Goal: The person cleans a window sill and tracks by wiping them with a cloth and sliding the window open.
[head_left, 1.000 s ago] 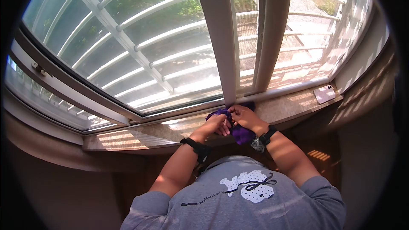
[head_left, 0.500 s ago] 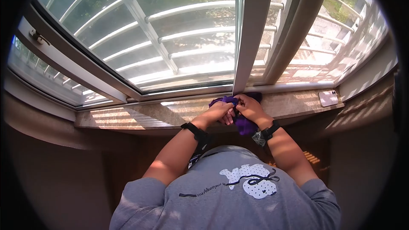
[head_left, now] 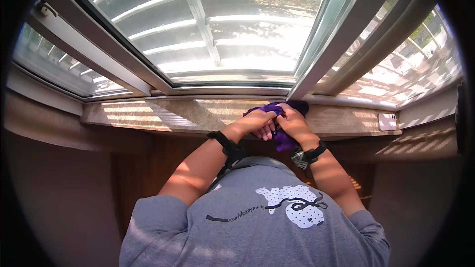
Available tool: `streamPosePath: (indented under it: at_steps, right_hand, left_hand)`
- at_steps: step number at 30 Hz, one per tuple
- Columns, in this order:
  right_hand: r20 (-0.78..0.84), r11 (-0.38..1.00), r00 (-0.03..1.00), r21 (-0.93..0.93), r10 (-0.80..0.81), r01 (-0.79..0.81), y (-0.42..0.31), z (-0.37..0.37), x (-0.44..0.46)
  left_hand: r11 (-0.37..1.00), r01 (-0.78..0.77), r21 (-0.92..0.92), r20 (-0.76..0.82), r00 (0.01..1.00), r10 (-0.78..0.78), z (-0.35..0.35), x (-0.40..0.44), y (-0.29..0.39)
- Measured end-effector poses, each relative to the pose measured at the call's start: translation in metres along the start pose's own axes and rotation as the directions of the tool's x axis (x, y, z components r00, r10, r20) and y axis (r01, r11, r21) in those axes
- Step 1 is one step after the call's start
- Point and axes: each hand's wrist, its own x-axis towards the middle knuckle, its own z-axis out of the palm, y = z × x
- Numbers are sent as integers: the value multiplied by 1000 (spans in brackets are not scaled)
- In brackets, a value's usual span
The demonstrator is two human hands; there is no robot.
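A bunched purple cloth [head_left: 286, 141] lies at the front edge of the marble window sill [head_left: 198, 113], part of it hanging over the edge. My left hand [head_left: 259, 123] grips its left part, with thumb and index finger pinched and the other fingers curled beneath. My right hand [head_left: 293, 121] holds the cloth from the right, its fingertips close to the left thumb. Something small and dark shows between the hands, too small to make out. Black bands are on both wrists.
A pale pink phone [head_left: 387, 122] lies at the sill's right end. Behind the sill stand window frames [head_left: 341, 34] and glass, with white bars [head_left: 200, 15] outside. A curtain or padded fabric [head_left: 64, 131] runs below the left side.
The view has turned and tilted, so the window and phone sit further right in it. Both hands stay on the purple cloth, and the fingertips have shifted slightly.
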Motion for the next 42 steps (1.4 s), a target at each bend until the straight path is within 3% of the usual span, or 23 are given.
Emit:
streamPosePath:
  at_steps: [6,8,17,23,30,36,42]
  right_hand:
    - [41,1000,999,19,-24,24,-15,29,15]
    - [64,994,998,111,-13,6,-21,39,23]
    - [127,991,988,115,-85,70,-37,56,57]
    - [119,950,993,312,-20,-18,-45,56,55]
    - [133,927,991,374,-24,-28,-44,57,53]
    - [113,914,993,405,-12,-35,-38,60,54]
    - [137,963,990,270,-21,-17,-33,61,58]
  left_hand:
    - [992,79,-102,124,990,-66,-37,-21,-15]
    - [989,87,-116,141,987,-70,-49,-28,-19]
    - [979,69,-190,88,995,-53,-87,-28,-37]
    - [986,66,-153,66,996,-57,-94,-26,-31]
    - [989,76,-126,46,996,-71,-92,-29,-27]
    - [992,81,-99,99,993,-71,-94,-27,-27]
    - [997,73,-36,102,992,-69,-94,-30,-24]
